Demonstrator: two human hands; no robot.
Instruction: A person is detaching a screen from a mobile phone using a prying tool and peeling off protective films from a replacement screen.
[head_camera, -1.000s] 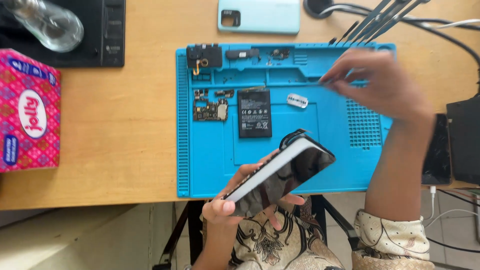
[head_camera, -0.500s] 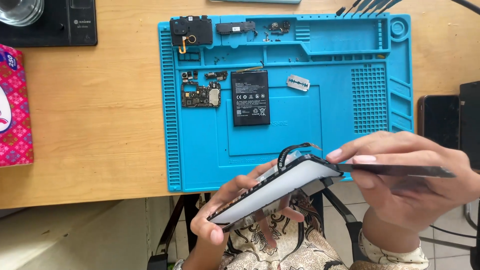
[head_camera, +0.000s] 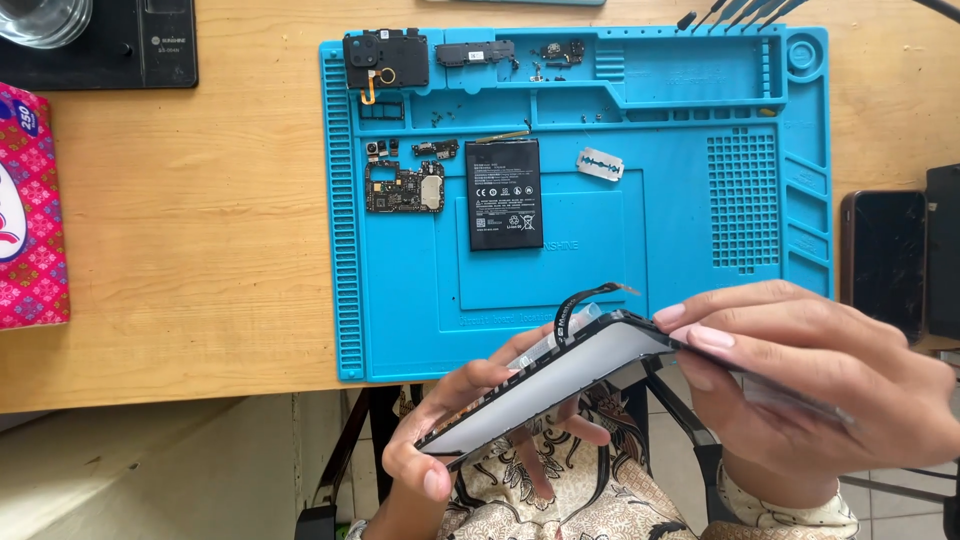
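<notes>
Wooden desk up top, blue mat (head_camera: 700, 270) spread across it, and all the action sits just off the mat's near edge, above the person's lap. Left hand (head_camera: 470, 420) cradles the phone frame (head_camera: 550, 385) from below, fingers curled under it, thumb on the low end. The frame's long axis runs on a slant: low end out toward the left hand, high end up toward the mat's near edge, pale face tilted up. Right hand (head_camera: 810, 385) comes in from the right, and its fingertips (head_camera: 705, 338) pinch a thin dark panel (head_camera: 780, 385) right where it meets the frame's raised end. So the right hand is the one at the seam, and the left only steadies. Both hands are closed on their parts, meeting at that upper corner. A black flex ribbon (head_camera: 585, 300) loops up from the same corner.

On the mat, the battery (head_camera: 504, 194) lies near the middle, the board (head_camera: 403, 187) just left of it, a razor blade (head_camera: 600, 163) just right. The camera cover (head_camera: 386, 60) rests in the mat's far-left tray. Another phone (head_camera: 884, 258) lies off the mat's right side, and a pink box (head_camera: 30, 215) sits well off to its left.
</notes>
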